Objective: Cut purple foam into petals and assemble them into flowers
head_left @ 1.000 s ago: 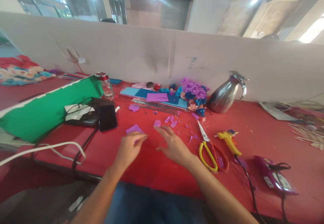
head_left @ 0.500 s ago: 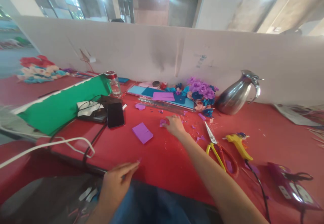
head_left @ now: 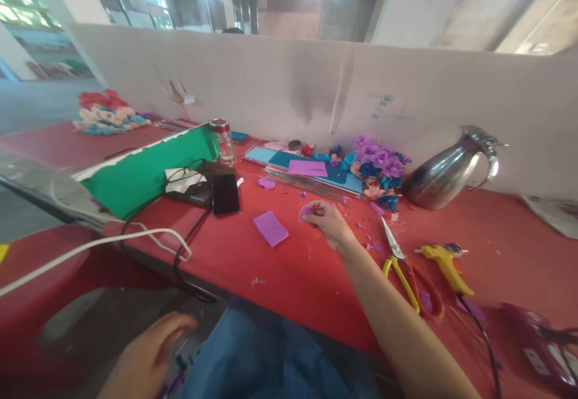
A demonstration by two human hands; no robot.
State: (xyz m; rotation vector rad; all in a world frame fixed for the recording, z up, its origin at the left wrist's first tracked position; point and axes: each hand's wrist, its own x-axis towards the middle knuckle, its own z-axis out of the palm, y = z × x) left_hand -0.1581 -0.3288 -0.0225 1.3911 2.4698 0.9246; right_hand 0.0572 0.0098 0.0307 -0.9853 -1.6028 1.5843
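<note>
My right hand (head_left: 329, 223) is above the middle of the red table (head_left: 316, 284), its thumb and fingers pinching a small purple paper piece (head_left: 306, 211). My left hand (head_left: 151, 348) is low at the left, off the table's front edge and blurred; its fingers are curled, and I cannot make out whether they hold anything. A purple paper stack (head_left: 270, 228) lies left of my right hand. Another purple piece (head_left: 266, 183) rests farther back. Open-bladed or closed cannot be told for the scissors (head_left: 397, 257), which lie right of my right hand among purple scraps.
A yellow glue gun (head_left: 447, 266) and a metal jug (head_left: 445, 173) stand or lie at the right. Paper flowers (head_left: 377, 161) and blue sheets (head_left: 266, 157) are at the back. A phone (head_left: 226, 194), glass jar (head_left: 223, 143) and green box (head_left: 149, 176) are at the left, with cables crossing the edge.
My left hand has moved down and left, away from the table edge, where a small scrap now shows. My right hand has lifted the purple piece. The view has shifted left.
</note>
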